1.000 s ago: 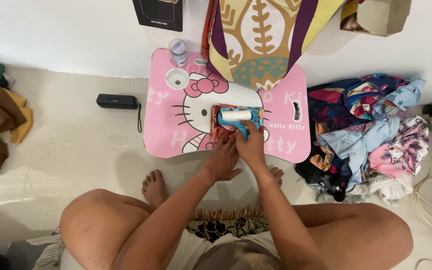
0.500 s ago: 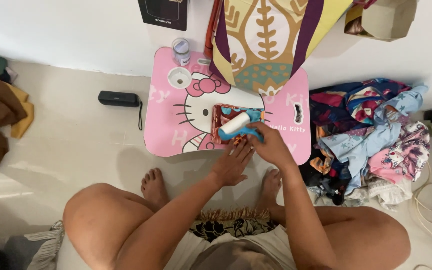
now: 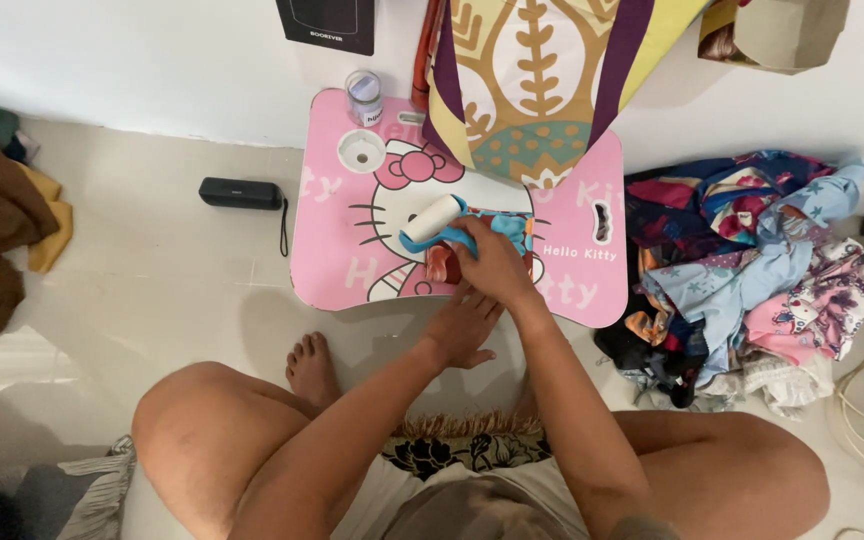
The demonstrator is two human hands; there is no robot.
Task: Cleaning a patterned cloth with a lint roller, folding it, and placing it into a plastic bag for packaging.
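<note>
Your right hand (image 3: 492, 262) is closed around the blue plastic handle of a lint roller with a white cylindrical head (image 3: 432, 220), and that head now lies angled up and to the left, resting over the white face print of the pink cartoon-cat lap table (image 3: 342, 250). A second ago the roller lay crosswise over the small folded garment in red, orange and blue print (image 3: 482, 245), with both hands close together on it; half a second ago the head had begun to tilt leftward. The roller has therefore travelled off the left edge of the garment, which reads as the end of one pass across the cloth. Your left hand (image 3: 464, 325) has come back toward you: it now rests flat, fingers together and slightly spread at the tips, on the near rim of the table just below the garment, touching the table edge and perhaps the cloth's lower hem; I cannot tell which. The garment itself has not shifted; it lies at the middle of the table, partly under your right wrist. Beyond it, a large patterned cloth in yellow, purple and teal (image 3: 542, 90) hangs over the far edge of the table. A clear plastic cup (image 3: 364, 95) stands at the far left corner. A heap of mixed coloured clothes (image 3: 752, 270) lies on the floor just to the right of the table, and a black rectangular speaker (image 3: 240, 193) lies to the left, apart from it.
</note>
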